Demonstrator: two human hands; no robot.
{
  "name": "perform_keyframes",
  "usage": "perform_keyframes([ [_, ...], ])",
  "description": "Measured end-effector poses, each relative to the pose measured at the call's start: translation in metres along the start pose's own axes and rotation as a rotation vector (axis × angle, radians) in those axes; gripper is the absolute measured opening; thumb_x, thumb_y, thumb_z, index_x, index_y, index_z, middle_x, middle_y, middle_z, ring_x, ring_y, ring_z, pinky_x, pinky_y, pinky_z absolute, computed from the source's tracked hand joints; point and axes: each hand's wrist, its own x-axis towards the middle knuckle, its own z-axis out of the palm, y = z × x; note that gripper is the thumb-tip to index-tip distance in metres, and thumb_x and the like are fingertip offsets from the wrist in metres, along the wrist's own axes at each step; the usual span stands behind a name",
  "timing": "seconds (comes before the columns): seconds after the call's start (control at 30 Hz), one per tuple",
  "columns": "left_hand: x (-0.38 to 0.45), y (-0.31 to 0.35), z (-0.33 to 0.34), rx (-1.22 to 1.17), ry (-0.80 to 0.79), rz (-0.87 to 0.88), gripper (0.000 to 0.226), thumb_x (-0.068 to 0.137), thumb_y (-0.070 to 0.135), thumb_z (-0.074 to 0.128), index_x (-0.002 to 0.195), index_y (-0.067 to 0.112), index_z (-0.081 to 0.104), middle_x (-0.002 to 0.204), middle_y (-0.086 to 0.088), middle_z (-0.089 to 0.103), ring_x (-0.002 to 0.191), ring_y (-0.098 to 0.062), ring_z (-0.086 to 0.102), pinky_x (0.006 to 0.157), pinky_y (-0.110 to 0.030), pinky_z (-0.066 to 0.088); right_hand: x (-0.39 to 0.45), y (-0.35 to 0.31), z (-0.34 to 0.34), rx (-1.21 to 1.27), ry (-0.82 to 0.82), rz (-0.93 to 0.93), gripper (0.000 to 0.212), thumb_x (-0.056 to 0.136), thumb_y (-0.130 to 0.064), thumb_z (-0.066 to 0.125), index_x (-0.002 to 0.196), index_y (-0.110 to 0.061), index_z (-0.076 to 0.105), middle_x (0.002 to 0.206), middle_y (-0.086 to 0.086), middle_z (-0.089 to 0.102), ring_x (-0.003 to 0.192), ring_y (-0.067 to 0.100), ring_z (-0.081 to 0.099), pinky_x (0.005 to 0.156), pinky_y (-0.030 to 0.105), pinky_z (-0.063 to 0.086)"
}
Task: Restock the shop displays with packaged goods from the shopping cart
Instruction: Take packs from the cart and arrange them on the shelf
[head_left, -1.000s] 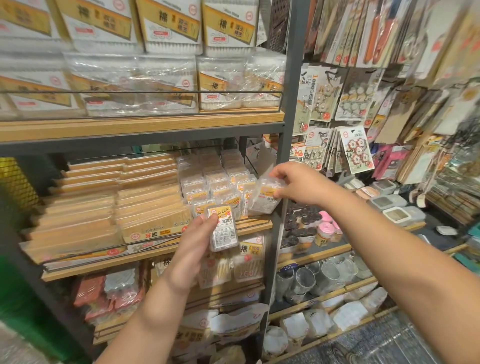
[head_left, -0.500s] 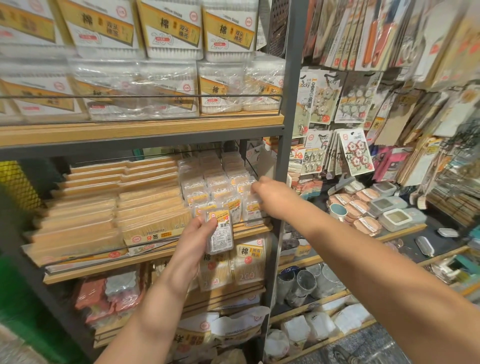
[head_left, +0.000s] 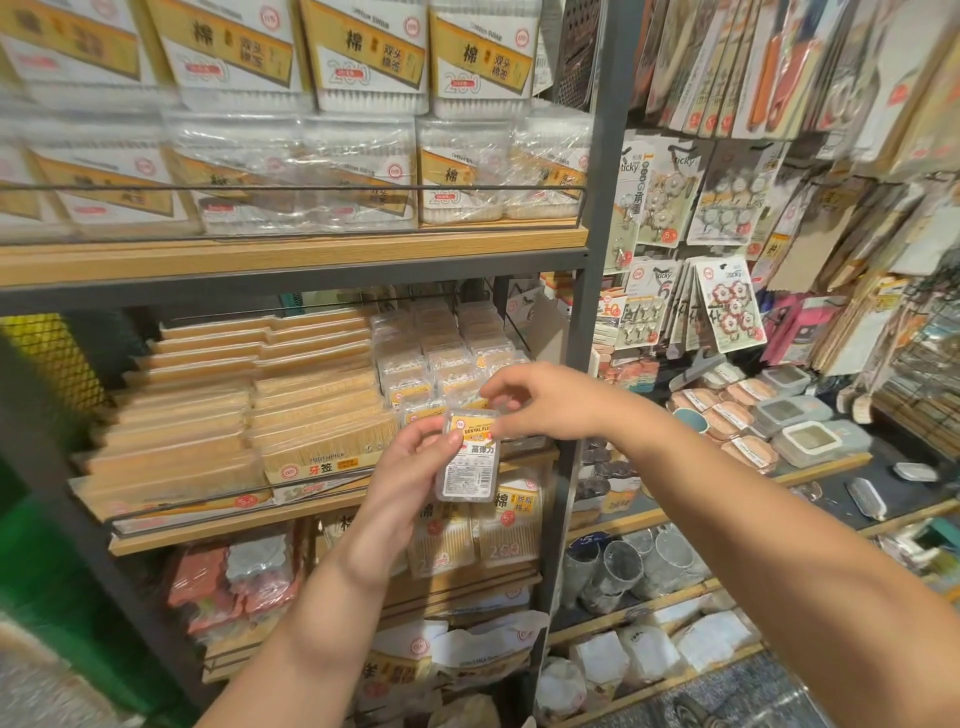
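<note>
My left hand (head_left: 410, 467) holds a small clear dental floss pack (head_left: 470, 457) with an orange label, upright in front of the middle shelf. My right hand (head_left: 540, 400) pinches the top edge of the same pack. Behind them, rows of identical small clear packs (head_left: 441, 364) fill the right part of the middle shelf (head_left: 218, 530). No shopping cart is in view.
Toothpick boxes (head_left: 311, 431) fill the left of the middle shelf. Cotton swab packs (head_left: 363, 57) crowd the upper shelf behind a wire rail. A grey upright post (head_left: 587, 312) stands right of my hands. Hanging hook cards (head_left: 727, 306) and lidded containers (head_left: 800, 436) lie further right.
My right hand set its pack among the shelf rows, then came back empty to the pack in my left hand. The left hand lifted its pack slightly.
</note>
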Motion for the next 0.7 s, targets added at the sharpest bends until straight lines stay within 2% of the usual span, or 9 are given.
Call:
perform_keyframes([
  [0.07, 0.001, 0.002, 0.002, -0.012, 0.004, -0.01, 0.052, 0.072, 0.033, 0.075, 0.121, 0.017, 0.063, 0.111, -0.011, 0.072, 0.099, -0.031, 0.07, 0.093, -0.054, 0.052, 0.003, 0.0, 0.006, 0.008, -0.015, -0.014, 0.057, 0.082, -0.035, 0.078, 0.133, -0.022, 0.055, 0.103, -0.017, 0.056, 0.094, 0.001, 0.057, 0.08, 0.016, 0.043],
  [0.13, 0.003, 0.003, 0.003, -0.02, 0.014, -0.022, 0.055, 0.074, 0.032, 0.076, 0.126, 0.017, 0.062, 0.116, -0.011, 0.07, 0.105, -0.031, 0.068, 0.096, -0.053, 0.051, 0.008, -0.001, 0.012, -0.051, 0.026, -0.029, 0.057, 0.081, -0.037, 0.078, 0.131, -0.022, 0.056, 0.092, -0.022, 0.048, 0.081, -0.005, 0.05, 0.068, 0.012, 0.037],
  [0.2, 0.006, 0.003, 0.002, -0.027, 0.026, -0.029, 0.045, 0.082, 0.024, 0.074, 0.125, 0.017, 0.063, 0.114, -0.01, 0.071, 0.102, -0.03, 0.069, 0.09, -0.048, 0.054, 0.012, -0.003, 0.014, -0.099, 0.034, -0.047, 0.054, 0.081, -0.037, 0.078, 0.128, -0.02, 0.057, 0.089, -0.021, 0.046, 0.08, -0.002, 0.048, 0.064, 0.012, 0.033],
  [0.27, 0.005, 0.006, 0.001, -0.048, 0.045, -0.021, 0.032, 0.087, 0.017, 0.07, 0.119, 0.016, 0.066, 0.104, -0.007, 0.074, 0.09, -0.023, 0.07, 0.077, -0.038, 0.055, 0.016, -0.005, 0.009, -0.126, 0.035, -0.054, 0.051, 0.081, -0.034, 0.078, 0.125, -0.02, 0.057, 0.094, -0.015, 0.05, 0.087, 0.007, 0.05, 0.062, 0.013, 0.033],
  [0.33, 0.002, 0.012, -0.002, -0.066, 0.067, -0.005, 0.02, 0.092, 0.015, 0.064, 0.112, 0.016, 0.066, 0.099, -0.002, 0.073, 0.087, -0.016, 0.069, 0.075, -0.03, 0.053, 0.017, -0.006, -0.001, -0.158, 0.073, -0.053, 0.05, 0.08, -0.03, 0.079, 0.124, -0.02, 0.057, 0.101, -0.011, 0.051, 0.089, 0.009, 0.049, 0.061, 0.014, 0.032],
  [0.4, 0.001, 0.015, -0.009, -0.073, 0.083, -0.008, 0.017, 0.096, 0.022, 0.059, 0.112, 0.019, 0.064, 0.106, 0.001, 0.07, 0.099, -0.014, 0.065, 0.083, -0.03, 0.05, 0.018, -0.004, -0.012, -0.182, 0.144, -0.047, 0.052, 0.079, -0.029, 0.08, 0.125, -0.02, 0.057, 0.104, -0.01, 0.05, 0.091, 0.009, 0.048, 0.062, 0.018, 0.033],
  [0.47, 0.001, 0.016, -0.017, -0.079, 0.098, -0.031, 0.023, 0.097, 0.029, 0.056, 0.118, 0.021, 0.061, 0.117, 0.001, 0.066, 0.108, -0.015, 0.061, 0.083, -0.031, 0.048, 0.019, -0.002, -0.02, -0.2, 0.196, -0.043, 0.052, 0.078, -0.029, 0.081, 0.124, -0.02, 0.057, 0.105, -0.01, 0.05, 0.092, 0.01, 0.049, 0.067, 0.021, 0.034],
  [0.63, 0.0, 0.018, -0.018, -0.041, 0.089, -0.073, 0.03, 0.098, 0.031, 0.055, 0.124, 0.018, 0.059, 0.116, 0.003, 0.064, 0.104, -0.014, 0.061, 0.081, -0.03, 0.049, 0.024, 0.0, -0.017, -0.236, 0.188, -0.059, 0.051, 0.08, -0.028, 0.08, 0.125, -0.02, 0.056, 0.118, -0.004, 0.056, 0.097, 0.009, 0.047, 0.077, 0.021, 0.033],
  [0.7, -0.001, 0.019, -0.015, -0.029, 0.073, -0.081, 0.036, 0.098, 0.032, 0.054, 0.13, 0.017, 0.056, 0.12, 0.002, 0.063, 0.11, -0.016, 0.06, 0.082, -0.031, 0.049, 0.026, -0.001, -0.014, -0.258, 0.199, -0.075, 0.052, 0.082, -0.027, 0.078, 0.128, -0.019, 0.055, 0.125, -0.002, 0.056, 0.1, 0.008, 0.046, 0.08, 0.021, 0.033],
])
